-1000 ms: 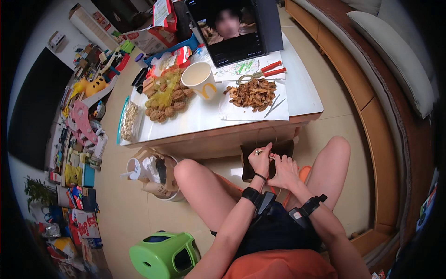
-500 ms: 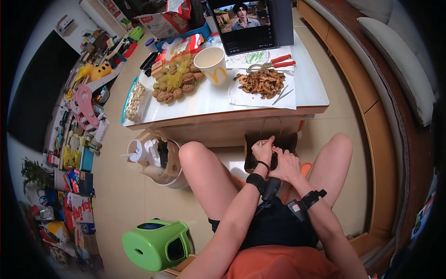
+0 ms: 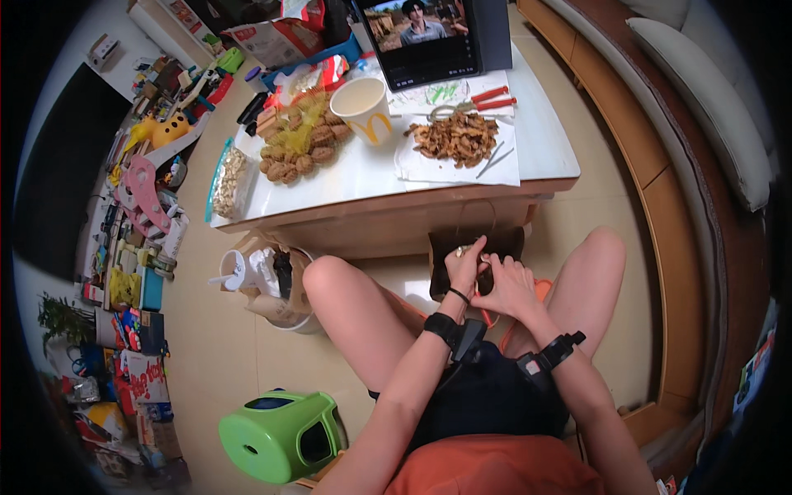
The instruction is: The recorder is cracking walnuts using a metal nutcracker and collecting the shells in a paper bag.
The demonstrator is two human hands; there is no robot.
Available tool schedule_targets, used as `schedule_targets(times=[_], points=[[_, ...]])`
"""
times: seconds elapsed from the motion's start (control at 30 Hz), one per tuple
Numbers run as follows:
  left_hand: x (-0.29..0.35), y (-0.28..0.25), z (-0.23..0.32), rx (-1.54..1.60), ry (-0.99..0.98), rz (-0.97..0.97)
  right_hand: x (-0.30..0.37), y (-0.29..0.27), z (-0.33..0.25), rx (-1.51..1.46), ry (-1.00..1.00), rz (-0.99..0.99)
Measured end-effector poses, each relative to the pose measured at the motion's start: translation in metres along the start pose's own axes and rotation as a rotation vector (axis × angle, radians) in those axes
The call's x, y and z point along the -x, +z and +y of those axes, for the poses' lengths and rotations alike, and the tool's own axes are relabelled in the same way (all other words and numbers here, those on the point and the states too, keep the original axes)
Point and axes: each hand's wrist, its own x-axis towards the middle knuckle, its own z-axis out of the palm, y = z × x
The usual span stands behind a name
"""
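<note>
In front of me, between my knees, both hands meet over an open paper bag with a dark inside. My left hand is closed, with a small shiny piece showing by its thumb; the rest of it is hidden. Close against it is my right hand, its fingers bent. Below the hands a thin red bar, perhaps a handle, shows; I cannot tell which hand holds it. On the table, brown walnut kernels lie heaped on white paper. Whole walnuts lie with yellow netting to their left.
The white table also holds a paper cup, red-handled pliers, a tablet and a zip bag of pale nuts. A lined bin stands by my left knee. A green stool is at lower left.
My hands have shifted slightly, and the red bar below them now shows more clearly. The whole view has moved a little; the table things look unchanged.
</note>
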Motion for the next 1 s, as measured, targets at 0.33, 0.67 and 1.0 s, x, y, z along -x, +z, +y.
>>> schedule_targets(times=[0.33, 0.67, 1.0], points=[[0.001, 0.000, -0.003, -0.092, 0.086, 0.038, 0.000, 0.005, 0.000, -0.029, 0.053, -0.068], [0.000, -0.037, 0.033, -0.040, -0.183, -0.462, 0.005, -0.014, -0.005, -0.104, -0.107, 0.094], [0.012, -0.030, 0.046, 0.180, -0.277, -0.608, 0.005, -0.059, -0.005, -0.317, -0.006, 0.167]])
